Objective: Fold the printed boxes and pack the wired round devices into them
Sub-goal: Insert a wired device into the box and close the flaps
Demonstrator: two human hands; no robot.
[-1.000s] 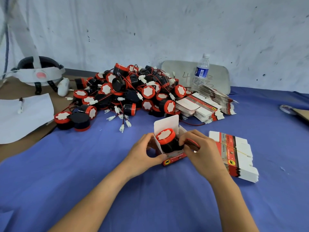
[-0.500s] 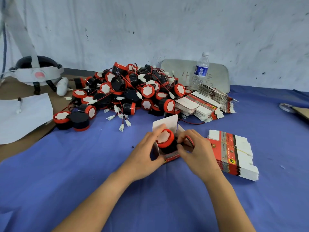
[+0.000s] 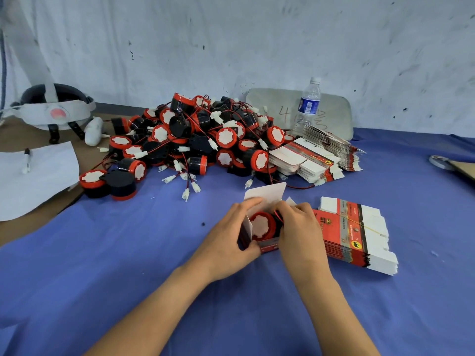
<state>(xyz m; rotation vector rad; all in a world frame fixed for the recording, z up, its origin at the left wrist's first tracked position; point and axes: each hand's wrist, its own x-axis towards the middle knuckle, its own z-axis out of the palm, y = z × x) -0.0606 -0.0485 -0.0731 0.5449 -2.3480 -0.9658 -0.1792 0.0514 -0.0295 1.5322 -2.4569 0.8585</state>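
The round device (image 3: 261,224) has sunk into the box (image 3: 267,244). A second ago its red cap stood proud of the rim and tilted; now it sits low between the walls, white face turned toward the person. I judge the loading step nearly done, with the wire still to tuck and the lid to close.

The left hand (image 3: 226,242) has shifted. Its fingers, which held the near corner, now curl over the far left edge by the upright white flap (image 3: 267,192), thumb against the near wall, clamped on the box. The right hand (image 3: 300,232) has closed in from the other side, fingers curled over the right wall where a loop of red wire shows. Whether they pinch the wire or only press it cannot be told.

The flap still stands open beyond the fingertips. Just right of the right fingers lies the banded stack of flat boxes (image 3: 359,235), unmoved. The heap of devices (image 3: 195,140) remains well beyond both hands on the table (image 3: 128,253).
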